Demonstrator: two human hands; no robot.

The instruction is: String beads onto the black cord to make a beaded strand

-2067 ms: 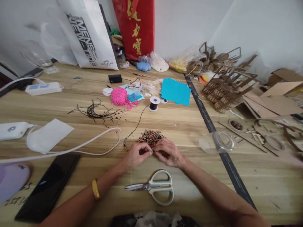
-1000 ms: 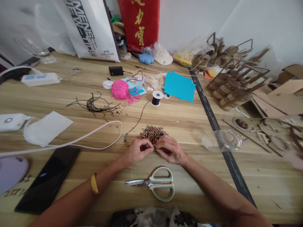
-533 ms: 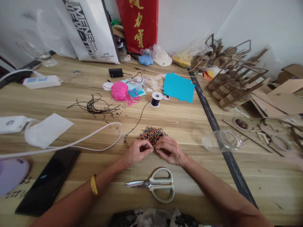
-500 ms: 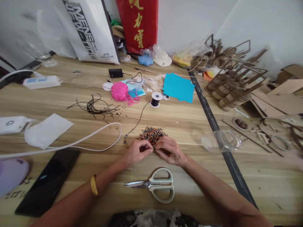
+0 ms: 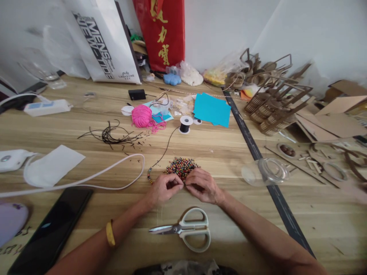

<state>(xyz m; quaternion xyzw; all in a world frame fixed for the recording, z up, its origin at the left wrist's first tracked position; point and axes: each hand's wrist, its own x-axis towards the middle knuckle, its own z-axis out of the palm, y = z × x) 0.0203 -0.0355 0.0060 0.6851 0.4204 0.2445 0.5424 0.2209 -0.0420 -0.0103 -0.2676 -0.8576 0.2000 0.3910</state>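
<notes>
My left hand (image 5: pixel 166 187) is closed in a pinch at the near edge of a heap of small multicoloured beads (image 5: pixel 180 166). A black cord (image 5: pixel 166 149) runs from a white spool (image 5: pixel 185 125), carries a short row of strung beads (image 5: pixel 149 175), and passes under that hand. Fingertip to fingertip with it, my right hand (image 5: pixel 202 186) is pinched too, at the heap's near right side; whatever it holds is too small to make out. Below both hands lie scissors (image 5: pixel 187 228) with pale handles, their blades pointing left.
Cut black cord pieces (image 5: pixel 114 135), pink yarn (image 5: pixel 142 115) and blue sheets (image 5: pixel 212 109) lie farther back. On the left are a white cable (image 5: pixel 114 168) and a black phone (image 5: pixel 53 229). A clear plastic jar (image 5: pixel 271 171) and small woven baskets (image 5: pixel 269 110) stand right.
The whole view has shifted slightly, with the scene sitting a little lower and to the left. Both hands stay pinched together beside the bead heap.
</notes>
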